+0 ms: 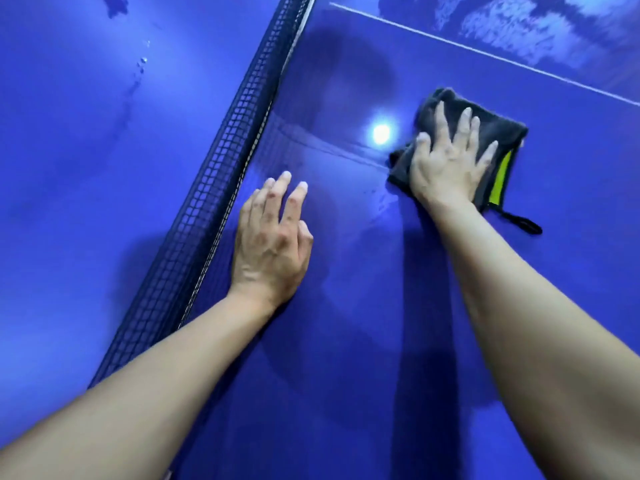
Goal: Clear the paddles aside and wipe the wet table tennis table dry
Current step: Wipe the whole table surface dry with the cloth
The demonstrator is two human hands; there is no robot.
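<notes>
Hand (446, 161) flat on one cloth (498, 133), one net (221, 168)

Cloth (509, 131) centre beneath right hand (446, 164)

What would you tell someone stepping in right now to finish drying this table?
Right hand: fingers straight, pressing the grey cloth flat onto the table, on the near side of the white line.
Left hand: fingers relaxed, palm down on the table beside the net, holding nothing.
Paddles: none in view.
Done: the surface around the hands looks mostly wiped; a faint streak shows beside the cloth.
Left: the wet patches past the white line, and the droplets across the net.
</notes>
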